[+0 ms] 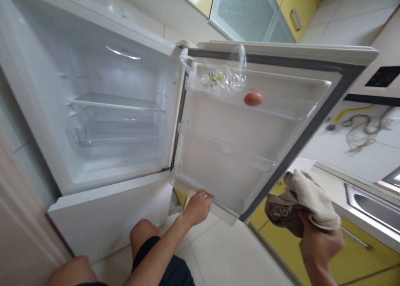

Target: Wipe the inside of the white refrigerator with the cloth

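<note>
My left hand [196,207], a ring on one finger, is closed over the front edge of the lowest clear door shelf [226,211]. That shelf is on the open fridge door [225,152]. At the right, my right hand [321,242] grips a bunched cloth [315,200], cream on one side and brown with a pale pattern on the other. The cloth is held apart from the door. On the top door shelf sit a brown egg [253,98] and a clear plastic bag [229,79] with something yellow-green inside.
The fridge interior [115,81] holds a glass shelf [117,100] and a clear drawer [121,129]. A closed white lower compartment [115,215] is below. At right are a counter with a sink [375,206], yellow cabinets [359,240] and hanging hoses [362,123]. My knees are close below the door.
</note>
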{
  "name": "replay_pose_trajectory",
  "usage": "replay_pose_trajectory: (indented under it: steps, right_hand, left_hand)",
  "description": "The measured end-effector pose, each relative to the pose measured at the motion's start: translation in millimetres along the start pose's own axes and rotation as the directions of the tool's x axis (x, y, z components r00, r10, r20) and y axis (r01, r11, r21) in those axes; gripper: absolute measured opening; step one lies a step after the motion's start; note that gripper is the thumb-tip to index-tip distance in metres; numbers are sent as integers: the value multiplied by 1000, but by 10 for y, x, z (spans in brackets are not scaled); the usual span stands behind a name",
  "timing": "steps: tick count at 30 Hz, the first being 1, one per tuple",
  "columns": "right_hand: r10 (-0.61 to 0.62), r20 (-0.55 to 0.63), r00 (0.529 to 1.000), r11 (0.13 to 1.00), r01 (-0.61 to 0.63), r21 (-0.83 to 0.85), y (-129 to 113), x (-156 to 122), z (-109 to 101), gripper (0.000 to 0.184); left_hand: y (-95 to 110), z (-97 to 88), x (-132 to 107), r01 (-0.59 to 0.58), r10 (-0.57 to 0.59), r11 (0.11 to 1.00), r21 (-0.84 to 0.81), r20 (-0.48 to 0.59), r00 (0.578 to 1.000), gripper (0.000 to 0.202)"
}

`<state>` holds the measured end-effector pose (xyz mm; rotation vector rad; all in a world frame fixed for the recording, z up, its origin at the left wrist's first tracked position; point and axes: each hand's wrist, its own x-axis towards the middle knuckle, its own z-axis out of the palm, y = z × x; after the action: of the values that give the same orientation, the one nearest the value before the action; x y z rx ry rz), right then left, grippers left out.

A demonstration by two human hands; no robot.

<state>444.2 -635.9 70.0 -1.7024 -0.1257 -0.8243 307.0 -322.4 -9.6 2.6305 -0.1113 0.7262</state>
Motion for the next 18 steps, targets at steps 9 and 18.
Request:
replay_pose_trajectory:
  steps: [9, 18]
  right_hand:
    - [15, 238, 971, 1000, -18, 9, 45, -454, 374, 63]
    - [-349, 292, 891, 937, 340, 84, -302, -610, 1667, 53]
  left_hand:
    - [-11, 198, 113, 0, -1, 1000, -17, -19, 1000, 39]
    - [-129, 202, -7, -46, 48, 998, -51, 54, 997, 49]
